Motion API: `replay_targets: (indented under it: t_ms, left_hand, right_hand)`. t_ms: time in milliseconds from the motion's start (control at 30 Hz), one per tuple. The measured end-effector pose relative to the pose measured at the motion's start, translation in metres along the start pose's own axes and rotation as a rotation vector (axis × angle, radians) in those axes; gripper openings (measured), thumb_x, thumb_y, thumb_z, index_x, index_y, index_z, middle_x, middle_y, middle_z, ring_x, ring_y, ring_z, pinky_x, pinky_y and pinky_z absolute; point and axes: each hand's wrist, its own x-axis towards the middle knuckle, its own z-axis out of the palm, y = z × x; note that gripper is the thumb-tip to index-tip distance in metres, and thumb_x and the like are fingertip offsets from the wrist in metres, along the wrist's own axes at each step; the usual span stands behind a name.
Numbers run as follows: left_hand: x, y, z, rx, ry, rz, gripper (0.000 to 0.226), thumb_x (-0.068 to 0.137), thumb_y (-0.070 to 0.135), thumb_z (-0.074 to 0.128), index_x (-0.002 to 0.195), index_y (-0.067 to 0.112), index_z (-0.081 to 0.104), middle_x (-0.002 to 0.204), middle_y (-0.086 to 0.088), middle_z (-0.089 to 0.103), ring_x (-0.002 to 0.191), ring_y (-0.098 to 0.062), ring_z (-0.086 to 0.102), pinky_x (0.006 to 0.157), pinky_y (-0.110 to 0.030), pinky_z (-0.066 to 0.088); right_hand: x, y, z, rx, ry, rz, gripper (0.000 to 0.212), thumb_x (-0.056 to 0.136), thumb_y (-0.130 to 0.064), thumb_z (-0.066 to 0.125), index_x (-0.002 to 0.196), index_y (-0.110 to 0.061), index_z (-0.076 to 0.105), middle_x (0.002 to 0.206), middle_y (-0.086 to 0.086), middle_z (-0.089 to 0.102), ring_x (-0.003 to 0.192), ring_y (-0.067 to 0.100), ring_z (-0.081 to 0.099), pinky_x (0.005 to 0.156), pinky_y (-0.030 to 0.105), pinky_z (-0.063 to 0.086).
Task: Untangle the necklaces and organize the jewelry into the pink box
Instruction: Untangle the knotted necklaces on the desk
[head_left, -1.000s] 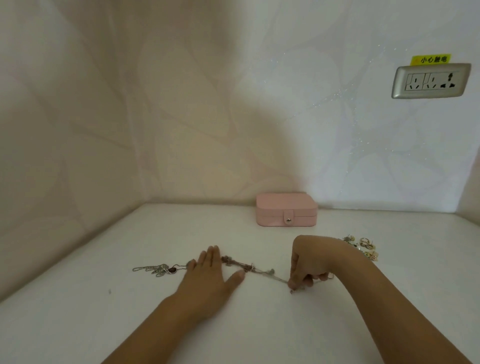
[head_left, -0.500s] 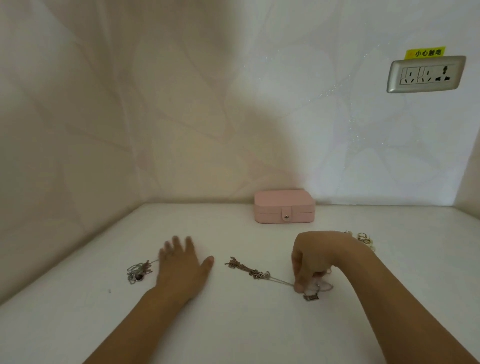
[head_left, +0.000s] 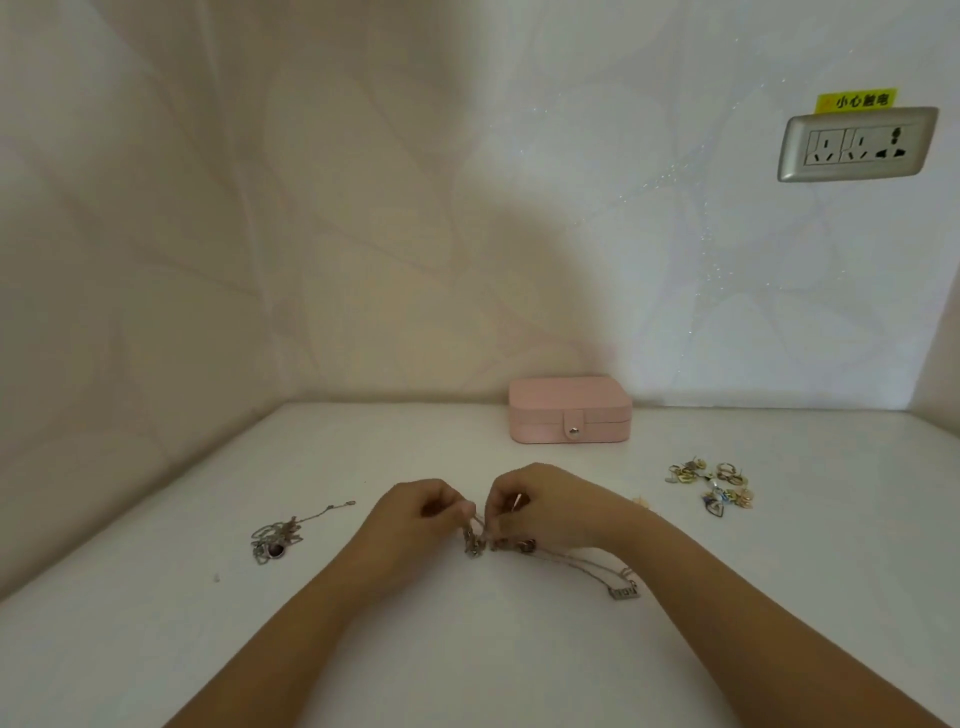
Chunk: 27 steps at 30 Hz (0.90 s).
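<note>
Since earlier, the left hand (head_left: 410, 519) had left the table (head_left: 156, 623) to meet the right hand (head_left: 545, 512); both pinched the tangled necklace (head_left: 474, 543) near centre, fingers (head_left: 498, 514) hiding its knot. Far behind, the pink box (head_left: 570, 410) sat snapped closed, contents unseen.

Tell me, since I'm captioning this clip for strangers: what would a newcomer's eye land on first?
At the middle of the white table, the left hand and right hand pinch a tangled silver chain necklace. Behind them a closed pale pink box with a snap clasp sits by the wall. A second heap of silver chain lies to the left, a cluster of gold rings and earrings to the right.
</note>
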Motion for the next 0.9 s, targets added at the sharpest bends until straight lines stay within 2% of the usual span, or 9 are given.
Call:
replay_targets:
  t_ms: [100,167,233,300,400,500,733,833,900]
  left_hand:
    - [0.000,0.007,-0.006,-0.430,-0.015,-0.142,0.028,0.092,0.030,0.058,0.075,0.010,0.067,0.075,0.003,0.067,0.073,-0.008,0.059,0.078,-0.024,0.048]
    - [-0.003,0.017,-0.008,-0.721,-0.062,-0.200,0.032,0.093,0.030,0.054,0.070,0.009,0.062,0.072,-0.003,0.064,0.074,-0.015,0.061,0.086,-0.033,0.051]
    - [-0.006,0.027,-0.011,-0.945,-0.109,-0.224,0.032,0.087,0.032,0.055,0.062,0.012,0.054,0.063,-0.004,0.056,0.064,-0.016,0.059,0.087,-0.038,0.051]
    - [-0.008,0.036,-0.013,-1.112,-0.128,-0.227,0.034,0.081,0.033,0.056,0.054,0.015,0.049,0.054,-0.002,0.047,0.055,-0.016,0.054,0.083,-0.038,0.053]
    - [-0.008,0.041,-0.019,-1.296,-0.075,-0.234,0.040,0.081,0.032,0.056,0.045,0.018,0.044,0.047,-0.001,0.041,0.047,-0.014,0.050,0.065,-0.031,0.058]
    - [-0.006,0.037,-0.024,-1.293,-0.036,-0.241,0.040,0.079,0.034,0.058,0.046,0.019,0.044,0.053,0.001,0.043,0.055,-0.013,0.049,0.060,-0.026,0.056]
    - [-0.007,0.032,-0.028,-1.365,-0.060,-0.340,0.050,0.084,0.044,0.055,0.044,0.020,0.039,0.050,0.001,0.040,0.050,-0.015,0.051,0.076,-0.032,0.045]
    - [-0.007,0.028,-0.035,-1.378,-0.033,-0.359,0.039,0.078,0.042,0.061,0.052,0.017,0.048,0.044,0.006,0.025,0.044,-0.011,0.039,0.062,-0.027,0.046]
    - [-0.008,0.026,-0.038,-1.320,-0.074,-0.389,0.031,0.080,0.040,0.061,0.071,0.010,0.061,0.046,0.007,0.021,0.039,-0.007,0.030,0.044,-0.019,0.040]
  right_hand:
    - [-0.002,-0.006,-0.007,0.455,0.008,0.015,0.011,0.088,-0.007,0.060,0.081,-0.014,0.064,0.082,-0.001,0.065,0.078,0.010,0.059,0.081,0.023,0.049]
    - [-0.005,-0.011,-0.012,0.726,-0.034,-0.035,0.014,0.092,-0.006,0.055,0.081,-0.011,0.062,0.080,0.003,0.064,0.079,0.015,0.060,0.085,0.029,0.051]
    - [-0.007,-0.017,-0.011,0.939,-0.098,-0.063,0.016,0.096,-0.008,0.050,0.083,-0.010,0.058,0.066,0.002,0.057,0.064,0.013,0.055,0.075,0.027,0.052]
    - [-0.010,-0.021,-0.012,1.027,-0.135,-0.049,0.018,0.097,-0.014,0.049,0.081,-0.012,0.057,0.056,-0.002,0.041,0.048,0.008,0.038,0.055,0.020,0.045]
    - [-0.014,-0.021,-0.019,0.881,-0.189,-0.043,0.016,0.093,-0.019,0.057,0.078,-0.014,0.061,0.056,-0.006,0.036,0.045,0.003,0.026,0.042,0.015,0.025]
    - [-0.019,-0.019,-0.026,0.576,-0.228,-0.038,0.011,0.092,-0.014,0.060,0.082,-0.014,0.065,0.054,-0.008,0.039,0.046,0.004,0.027,0.043,0.015,0.022]
    - [-0.019,-0.012,-0.029,0.268,-0.063,0.080,0.009,0.089,-0.013,0.061,0.083,-0.015,0.067,0.059,0.000,0.059,0.044,0.009,0.035,0.043,0.018,0.033]
    - [-0.015,-0.002,-0.028,0.014,-0.004,0.156,0.009,0.090,-0.018,0.059,0.083,-0.017,0.064,0.060,-0.005,0.061,0.045,0.007,0.041,0.044,0.018,0.036]
    - [-0.014,0.004,-0.029,-0.101,-0.017,0.194,0.010,0.090,-0.020,0.058,0.081,-0.018,0.062,0.060,-0.008,0.060,0.049,0.007,0.044,0.047,0.017,0.036]
